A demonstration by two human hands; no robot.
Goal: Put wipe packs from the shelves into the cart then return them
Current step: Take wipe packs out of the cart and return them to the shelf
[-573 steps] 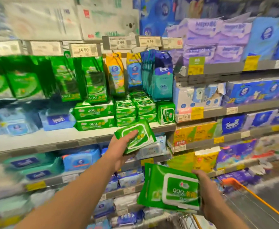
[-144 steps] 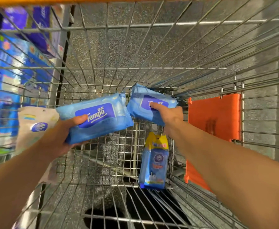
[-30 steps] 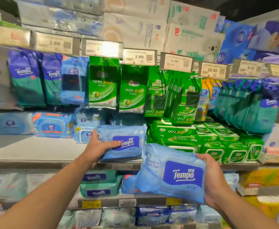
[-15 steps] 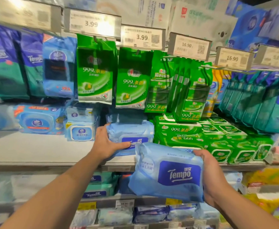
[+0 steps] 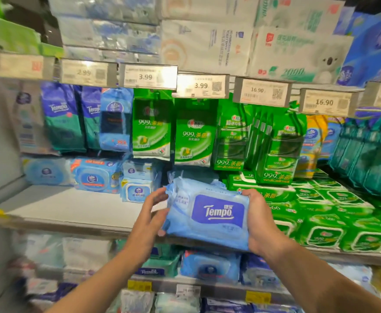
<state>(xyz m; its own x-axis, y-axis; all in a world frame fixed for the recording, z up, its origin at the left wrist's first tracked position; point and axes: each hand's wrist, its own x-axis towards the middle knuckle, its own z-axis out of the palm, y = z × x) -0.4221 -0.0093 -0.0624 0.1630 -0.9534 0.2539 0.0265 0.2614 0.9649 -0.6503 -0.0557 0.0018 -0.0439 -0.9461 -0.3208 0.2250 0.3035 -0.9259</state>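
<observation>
Our right hand (image 5: pixel 258 224) grips the blue Tempo pack (image 5: pixel 210 216); left hand (image 5: pixel 150 219), fingers spread, touches its edge. We risk toppling the green packs (image 5: pixel 320 224) just right.

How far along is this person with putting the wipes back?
One blue Tempo pack already seems to lie on the shelf, mostly hidden. In hand: the right hand grips a second blue Tempo pack, and the left hand touches its edge with straight fingers. Left: setting it down. The cart is out of view.
</observation>
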